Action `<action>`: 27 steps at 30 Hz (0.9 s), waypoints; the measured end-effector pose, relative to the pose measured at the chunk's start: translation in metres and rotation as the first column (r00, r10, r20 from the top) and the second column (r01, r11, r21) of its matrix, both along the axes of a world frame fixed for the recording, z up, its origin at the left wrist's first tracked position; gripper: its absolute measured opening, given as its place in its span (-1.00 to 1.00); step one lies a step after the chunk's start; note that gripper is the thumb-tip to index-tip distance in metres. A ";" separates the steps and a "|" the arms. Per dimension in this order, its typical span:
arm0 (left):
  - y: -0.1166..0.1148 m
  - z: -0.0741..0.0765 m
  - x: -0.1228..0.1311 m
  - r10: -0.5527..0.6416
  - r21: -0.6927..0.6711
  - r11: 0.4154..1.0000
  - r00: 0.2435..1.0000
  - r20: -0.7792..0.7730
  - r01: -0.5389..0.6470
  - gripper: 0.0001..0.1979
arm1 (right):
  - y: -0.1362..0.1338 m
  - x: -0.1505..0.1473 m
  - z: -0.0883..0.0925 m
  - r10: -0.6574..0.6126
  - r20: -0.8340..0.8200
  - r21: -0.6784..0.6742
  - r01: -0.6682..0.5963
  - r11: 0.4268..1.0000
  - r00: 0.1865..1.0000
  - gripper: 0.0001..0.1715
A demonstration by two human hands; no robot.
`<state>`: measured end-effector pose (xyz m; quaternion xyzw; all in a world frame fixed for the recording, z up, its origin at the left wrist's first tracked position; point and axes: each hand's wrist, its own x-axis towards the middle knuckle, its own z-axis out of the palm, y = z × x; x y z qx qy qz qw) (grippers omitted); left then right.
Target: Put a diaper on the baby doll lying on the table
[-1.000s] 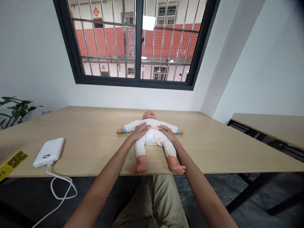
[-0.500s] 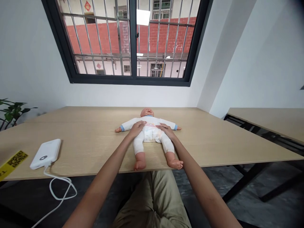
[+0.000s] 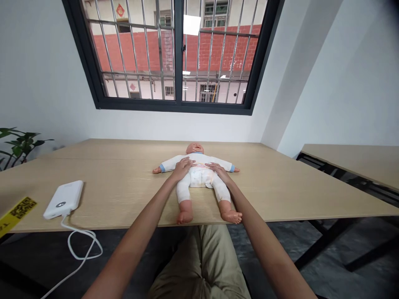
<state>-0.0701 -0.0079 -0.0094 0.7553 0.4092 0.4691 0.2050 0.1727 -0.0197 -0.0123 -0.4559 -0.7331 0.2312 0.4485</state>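
Note:
A baby doll (image 3: 201, 176) in a white suit with blue cuffs lies on its back on the wooden table (image 3: 124, 182), head toward the window, arms spread, bare feet at the table's front edge. My left hand (image 3: 181, 168) lies flat on the doll's left side at the chest and waist, fingers stretched out. My right hand (image 3: 218, 170) rests flat on the doll's other side at the waist, fingers also extended. Neither hand grips the doll.
A white power bank (image 3: 64, 199) with a white cable (image 3: 81, 245) hanging off the front edge lies at the table's left. A yellow tag (image 3: 17, 209) sits at the far left. A potted plant (image 3: 18, 143) stands behind; a second table (image 3: 355, 164) is at right.
Both hands stay on the doll's torso with only slight shifts. The view has bobbed up and down as my head moved.

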 end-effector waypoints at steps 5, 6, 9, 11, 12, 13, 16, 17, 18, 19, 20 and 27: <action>0.004 -0.002 -0.001 -0.024 -0.023 0.999 0.998 0.059 0.026 -0.56 | -0.002 0.000 0.002 -0.041 0.012 0.003 0.041 0.999 0.999 -0.63; 0.004 -0.002 -0.001 -0.035 -0.031 0.999 0.997 0.071 0.037 -0.55 | -0.002 -0.001 0.002 -0.045 0.015 0.003 0.045 0.999 0.999 -0.62; 0.004 -0.001 0.000 -0.049 -0.054 0.997 0.992 0.112 0.055 -0.53 | -0.001 -0.003 0.003 -0.055 0.021 -0.002 0.055 0.998 0.998 -0.62; 0.003 0.000 0.001 -0.046 -0.054 0.997 0.991 0.124 0.053 -0.52 | -0.001 -0.003 0.003 -0.058 0.022 -0.007 0.058 0.998 0.998 -0.63; 0.003 0.001 0.002 -0.051 -0.048 0.997 0.991 0.126 0.058 -0.52 | -0.001 -0.003 0.003 -0.057 0.022 -0.009 0.058 0.998 0.998 -0.63; 0.003 0.001 0.002 -0.062 -0.038 0.997 0.990 0.126 0.068 -0.52 | -0.001 -0.003 0.003 -0.056 0.022 -0.011 0.056 0.998 0.998 -0.63; 0.005 0.001 0.002 -0.085 -0.022 0.996 0.988 0.128 0.089 -0.51 | 0.001 -0.003 0.003 -0.042 0.015 -0.013 0.042 0.999 0.999 -0.64; 0.005 0.001 0.002 -0.080 -0.023 0.996 0.989 0.124 0.084 -0.50 | 0.002 -0.003 0.002 -0.031 0.011 -0.013 0.031 0.999 0.999 -0.64; 0.006 0.001 0.002 -0.072 -0.025 0.997 0.990 0.117 0.075 -0.49 | 0.004 -0.004 0.002 -0.016 0.006 -0.012 0.016 1.000 1.000 -0.65; 0.007 0.000 0.001 -0.067 -0.029 0.997 0.992 0.111 0.070 -0.48 | 0.005 -0.004 0.002 -0.001 0.000 -0.011 0.001 1.000 1.000 -0.67; 0.008 0.000 0.002 -0.068 -0.033 0.997 0.992 0.108 0.072 -0.47 | 0.007 -0.005 0.002 0.015 -0.006 -0.009 -0.016 1.000 1.000 -0.68; 0.005 -0.003 0.001 -0.001 -0.046 0.999 0.998 0.058 0.003 -0.56 | 0.011 -0.005 -0.001 0.062 -0.054 -0.007 -0.062 0.998 0.997 -0.69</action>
